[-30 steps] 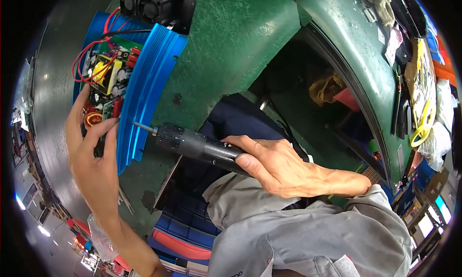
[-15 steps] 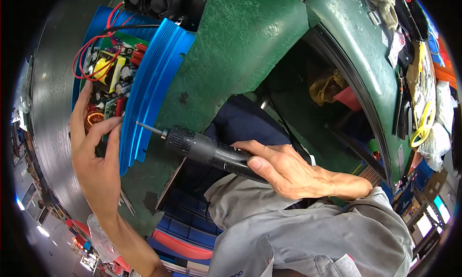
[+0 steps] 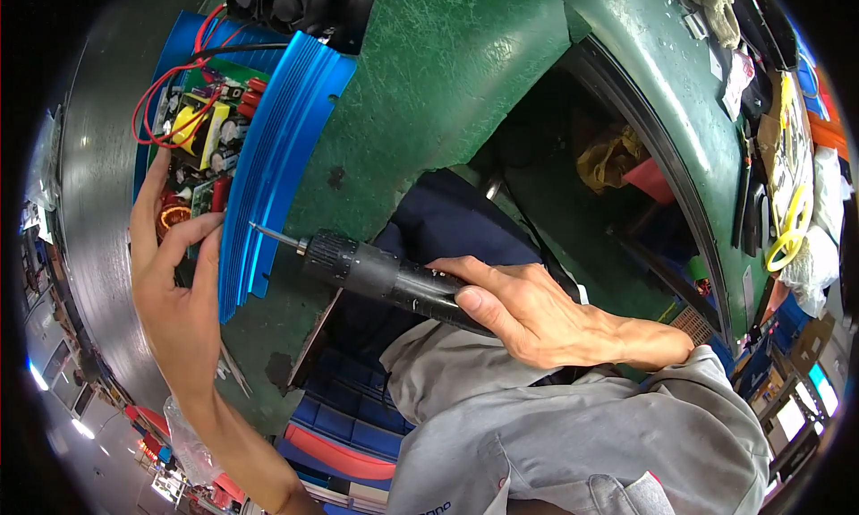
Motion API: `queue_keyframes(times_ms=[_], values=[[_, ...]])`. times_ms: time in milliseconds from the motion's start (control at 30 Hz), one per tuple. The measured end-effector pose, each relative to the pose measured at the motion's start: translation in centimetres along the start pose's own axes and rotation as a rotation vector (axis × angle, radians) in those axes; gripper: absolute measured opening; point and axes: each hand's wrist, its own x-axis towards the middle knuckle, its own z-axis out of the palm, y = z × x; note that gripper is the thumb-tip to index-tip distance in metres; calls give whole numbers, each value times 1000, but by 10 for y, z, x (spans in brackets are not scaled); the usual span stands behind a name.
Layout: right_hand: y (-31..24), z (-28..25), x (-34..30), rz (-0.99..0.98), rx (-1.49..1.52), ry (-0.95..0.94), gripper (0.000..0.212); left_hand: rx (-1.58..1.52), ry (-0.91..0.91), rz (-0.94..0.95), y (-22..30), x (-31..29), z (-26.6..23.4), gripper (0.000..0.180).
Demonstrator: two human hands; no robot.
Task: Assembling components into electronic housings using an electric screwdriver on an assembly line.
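My right hand (image 3: 541, 318) is wrapped round a black electric screwdriver (image 3: 380, 273). Its thin metal bit points left, with the tip at the outer ribbed wall of a blue metal case (image 3: 277, 175); a screw there is too small to make out. Inside the case lies a circuit board (image 3: 234, 71) with a yellow transformer (image 3: 186, 128), a copper coil (image 3: 174, 216), capacitors and red parts. My left hand (image 3: 174, 291) grips the board from the near side, one finger stretched along its left edge, thumb and another finger pinched by the inner wall.
Red wires (image 3: 143, 112) loop over the board. Black twin fans (image 3: 286, 5) sit at the case's far end. On the right of the green bench (image 3: 429, 76) are yellow-handled scissors (image 3: 789, 233), plastic bags and tools. A dark opening lies below the bench's edge.
The case with its fans and board has shifted slightly left, and the screwdriver tip has moved a little left and up with it. Both hands keep their hold.
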Motion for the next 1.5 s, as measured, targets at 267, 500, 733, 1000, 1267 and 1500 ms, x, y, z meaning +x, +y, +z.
queue_keyframes(times_ms=[267, 500, 733, 1000, 1267, 1500], values=[[-3, -3, 1, 43, -66, -33, 49, -5, 24, 48, 2, 3, 4, 9], [-19, -9, 14, 162, 119, -153, 51, -81, 55, 93, -5, 2, -4, 11], [8, 1, 13, 522, 778, -353, 90, -108, 78, 83, -1, -1, -2, 13], [0, -1, 9, 588, 806, -331, 97, -112, -122, 72, 18, -7, -21, 24], [-5, -8, 10, 689, 894, -394, 103, 82, 183, -5, 31, -23, -14, 24], [-1, -6, 5, 697, 877, -363, 106, 32, 160, -31, 35, -24, 8, 31]])
